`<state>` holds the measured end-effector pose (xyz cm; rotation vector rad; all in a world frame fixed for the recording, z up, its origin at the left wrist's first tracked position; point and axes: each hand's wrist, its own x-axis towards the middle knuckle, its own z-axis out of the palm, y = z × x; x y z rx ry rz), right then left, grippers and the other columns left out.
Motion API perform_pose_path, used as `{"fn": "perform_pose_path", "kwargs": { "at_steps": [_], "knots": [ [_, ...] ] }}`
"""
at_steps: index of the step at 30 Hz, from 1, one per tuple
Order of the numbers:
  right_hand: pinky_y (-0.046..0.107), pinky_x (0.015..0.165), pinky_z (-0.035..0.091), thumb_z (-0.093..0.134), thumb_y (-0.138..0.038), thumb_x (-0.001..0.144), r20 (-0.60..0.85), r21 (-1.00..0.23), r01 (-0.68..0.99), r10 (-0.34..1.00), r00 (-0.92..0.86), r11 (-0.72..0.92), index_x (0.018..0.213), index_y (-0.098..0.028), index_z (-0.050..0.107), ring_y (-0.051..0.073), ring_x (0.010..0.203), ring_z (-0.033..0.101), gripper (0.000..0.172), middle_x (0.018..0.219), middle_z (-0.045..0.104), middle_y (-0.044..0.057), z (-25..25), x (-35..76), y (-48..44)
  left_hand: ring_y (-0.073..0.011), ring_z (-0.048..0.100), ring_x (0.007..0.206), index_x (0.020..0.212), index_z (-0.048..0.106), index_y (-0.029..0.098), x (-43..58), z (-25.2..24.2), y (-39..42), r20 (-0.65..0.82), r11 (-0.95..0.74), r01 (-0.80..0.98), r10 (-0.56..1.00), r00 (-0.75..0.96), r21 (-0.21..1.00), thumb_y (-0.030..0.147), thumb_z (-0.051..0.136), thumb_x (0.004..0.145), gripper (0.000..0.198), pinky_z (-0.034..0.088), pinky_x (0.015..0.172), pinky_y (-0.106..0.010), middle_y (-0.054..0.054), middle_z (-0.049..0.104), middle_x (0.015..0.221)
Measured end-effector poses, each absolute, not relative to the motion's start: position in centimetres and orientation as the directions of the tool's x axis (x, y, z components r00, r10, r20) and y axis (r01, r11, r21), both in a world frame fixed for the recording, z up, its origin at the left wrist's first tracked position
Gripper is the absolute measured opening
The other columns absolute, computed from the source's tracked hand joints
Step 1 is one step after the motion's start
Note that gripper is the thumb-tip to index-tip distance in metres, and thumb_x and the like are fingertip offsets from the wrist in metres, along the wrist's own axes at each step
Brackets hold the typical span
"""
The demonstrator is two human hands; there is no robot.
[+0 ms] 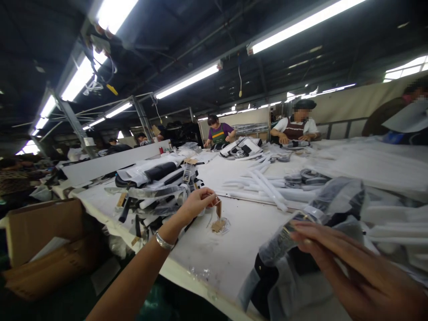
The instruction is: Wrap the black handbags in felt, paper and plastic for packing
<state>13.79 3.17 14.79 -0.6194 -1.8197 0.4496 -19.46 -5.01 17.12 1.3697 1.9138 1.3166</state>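
My left hand point(200, 201) is closed in a pinch on a small brown tag point(219, 208), which hangs from the fingertips by what looks like a thin loop. Just below it, a little pile of brown tags point(218, 226) with pale strings lies on the white table. On the right, my right hand point(354, 263) is stretched out, somewhat blurred, its fingertips at the buckle of a plastic-wrapped strap point(276, 245). This strap belongs to a black bag point(297, 267) under clear wrapping, partly hidden by the hand.
Wrapped black bags and straps point(157, 183) are heaped left of my left hand. White foam tubes point(267, 189) and coiled straps point(306, 177) lie farther back on the table point(234, 263). A cardboard box point(47, 240) stands at the lower left. Two people work across the table.
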Motion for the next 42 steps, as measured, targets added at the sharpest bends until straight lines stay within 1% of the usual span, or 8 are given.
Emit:
{"fn": "perform_pose_path", "kwargs": {
  "at_steps": [4,10,14,18,22,28,35,42],
  "knots": [
    [0.039,0.106,0.052,0.060,-0.033,0.094,0.806,-0.450,-0.075,0.369,-0.463,0.890,0.117,-0.034,0.071,0.023,0.115,0.066,0.026,0.127,0.069,0.000,19.9,10.7,3.4,-0.0127,0.063,0.074,0.089,0.059,0.016,-15.3,22.8,-5.5,0.211,-0.099,0.356,0.932,-0.294,0.929,0.052,0.065,0.087,0.037,0.052,0.076,-0.027,-0.001,0.064,0.077],
    [0.042,0.113,0.041,0.062,-0.047,0.092,0.640,-0.723,-0.308,0.433,-0.634,0.619,0.147,-0.027,0.045,0.026,0.137,0.048,0.061,0.150,0.049,0.007,22.3,8.0,4.2,-0.0070,0.056,0.062,0.083,0.060,0.014,-9.0,27.4,-5.1,0.274,-0.263,0.184,0.961,-0.036,0.947,0.045,0.070,0.087,0.033,0.050,0.063,-0.019,0.001,0.059,0.074],
    [0.034,0.082,0.058,0.071,-0.050,0.083,0.432,-0.898,-0.266,0.592,-0.680,0.350,0.138,-0.020,0.055,0.023,0.097,0.070,0.064,0.108,0.073,0.008,22.1,9.6,3.7,-0.0052,0.053,0.054,0.087,0.063,0.014,-6.1,27.9,-4.7,0.264,-0.263,0.205,0.964,0.025,0.943,0.044,0.070,0.087,0.031,0.043,0.050,-0.014,0.002,0.061,0.070],
    [0.025,0.059,0.052,0.073,-0.048,0.082,0.309,-0.950,-0.188,0.677,-0.668,0.248,0.113,-0.019,0.070,0.016,0.061,0.063,0.042,0.066,0.067,0.000,20.6,13.6,3.1,-0.0030,0.045,0.047,0.092,0.068,0.014,-4.9,26.9,-4.7,0.208,-0.223,0.212,0.974,0.094,0.951,0.044,0.070,0.087,0.030,0.034,0.041,-0.013,0.002,0.062,0.068],
    [0.025,0.054,0.048,0.071,-0.049,0.083,0.236,-0.971,-0.127,0.756,-0.611,0.201,0.078,-0.020,0.075,0.014,0.056,0.057,0.029,0.063,0.063,0.002,17.4,17.4,2.1,-0.0065,0.055,0.054,0.098,0.070,0.014,-5.6,24.4,-4.4,0.072,-0.119,0.223,0.976,0.207,0.968,0.044,0.071,0.086,0.032,0.044,0.049,-0.017,-0.001,0.067,0.073],
    [0.026,0.047,0.042,0.075,-0.061,0.072,-0.083,-0.996,0.007,0.910,-0.405,-0.087,0.094,-0.016,0.077,0.015,0.050,0.052,0.050,0.055,0.058,0.001,12.3,18.5,1.2,-0.0087,0.059,0.069,0.095,0.070,0.016,-8.2,19.2,-2.0,0.045,-0.048,0.146,0.999,0.025,0.988,0.046,0.073,0.084,0.032,0.046,0.061,-0.018,-0.004,0.069,0.089],
    [0.027,0.047,0.047,0.070,-0.057,0.080,0.093,-0.984,0.106,0.920,-0.381,0.143,0.096,-0.019,0.079,0.017,0.053,0.059,0.043,0.063,0.068,0.003,11.3,15.7,2.4,-0.0084,0.052,0.060,0.084,0.077,0.014,-8.0,15.3,0.2,-0.129,0.094,0.164,0.967,0.220,0.982,0.044,0.086,0.066,0.036,0.040,0.059,-0.019,-0.001,0.067,0.071],
    [0.036,0.086,0.056,0.063,-0.037,0.089,0.539,-0.797,0.125,0.788,-0.297,0.592,0.096,-0.024,0.080,0.025,0.096,0.069,0.022,0.106,0.072,0.009,10.8,12.5,2.6,-0.0127,0.056,0.064,0.076,0.079,0.014,-7.1,14.7,1.2,-0.183,0.131,0.180,0.932,0.314,0.975,0.036,0.091,0.056,0.032,0.045,0.062,-0.023,-0.001,0.069,0.069]
  ]
}}
